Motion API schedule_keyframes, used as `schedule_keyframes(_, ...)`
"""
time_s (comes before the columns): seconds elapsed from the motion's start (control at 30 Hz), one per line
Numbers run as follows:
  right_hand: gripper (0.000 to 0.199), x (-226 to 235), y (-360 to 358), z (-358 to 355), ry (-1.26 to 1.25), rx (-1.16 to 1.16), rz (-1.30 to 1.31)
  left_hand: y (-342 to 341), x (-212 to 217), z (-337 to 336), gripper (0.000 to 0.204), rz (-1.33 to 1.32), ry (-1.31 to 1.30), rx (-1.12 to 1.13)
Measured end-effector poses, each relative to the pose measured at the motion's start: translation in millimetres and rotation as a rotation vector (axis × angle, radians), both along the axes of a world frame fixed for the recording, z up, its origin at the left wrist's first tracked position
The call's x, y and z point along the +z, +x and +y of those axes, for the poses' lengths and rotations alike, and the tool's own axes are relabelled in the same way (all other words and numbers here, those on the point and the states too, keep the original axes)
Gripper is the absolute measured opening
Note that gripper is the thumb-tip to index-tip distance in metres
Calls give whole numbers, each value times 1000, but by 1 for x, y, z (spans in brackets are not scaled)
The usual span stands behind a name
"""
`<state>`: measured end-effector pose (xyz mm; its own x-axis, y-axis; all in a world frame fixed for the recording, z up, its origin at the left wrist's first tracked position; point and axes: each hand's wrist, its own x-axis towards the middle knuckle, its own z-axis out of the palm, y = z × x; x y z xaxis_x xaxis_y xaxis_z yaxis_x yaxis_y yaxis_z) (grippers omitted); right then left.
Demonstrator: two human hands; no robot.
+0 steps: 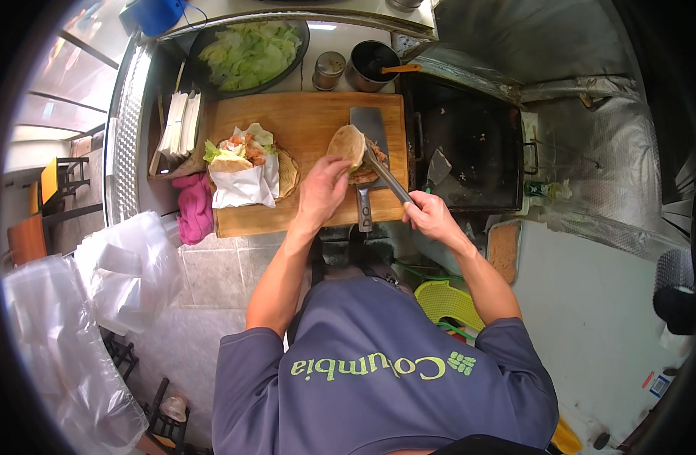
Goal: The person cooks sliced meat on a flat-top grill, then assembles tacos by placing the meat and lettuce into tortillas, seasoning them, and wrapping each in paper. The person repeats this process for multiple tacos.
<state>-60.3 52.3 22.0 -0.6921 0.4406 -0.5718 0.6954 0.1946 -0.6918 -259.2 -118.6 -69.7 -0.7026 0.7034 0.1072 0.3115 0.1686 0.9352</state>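
My left hand (325,182) is closed on the lower edge of a round flatbread (347,143), tilted open over the cutting board (302,121). With my right hand (430,216) I grip long grey metal tongs (391,180), whose tips reach to the bread's right edge. Chopped meat (365,174) lies under and beside the bread, on a broad-bladed cleaver (367,118) with its handle pointing toward me. To the left on the board sits a filled flatbread (238,161) with lettuce and meat, partly in a white paper bag (245,188). More flatbread (288,173) shows behind it.
Behind the board stand a bowl of lettuce (249,57), a metal shaker (329,70) and a pot (370,64). A black griddle (469,144) with a scraper (439,167) is right. Paper bags (181,125), a pink cloth (194,208) and clear plastic bags (128,269) are left.
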Motion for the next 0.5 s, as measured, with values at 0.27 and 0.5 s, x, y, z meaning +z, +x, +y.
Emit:
schedule_keyframes(0.27,15,60,1,27,14,-76,49,11,-5,-5,27,50,-87,2)
schedule_keyframes(0.5,26,47,-208,17,664,484,260,18,26,-27,40,28,-61,58)
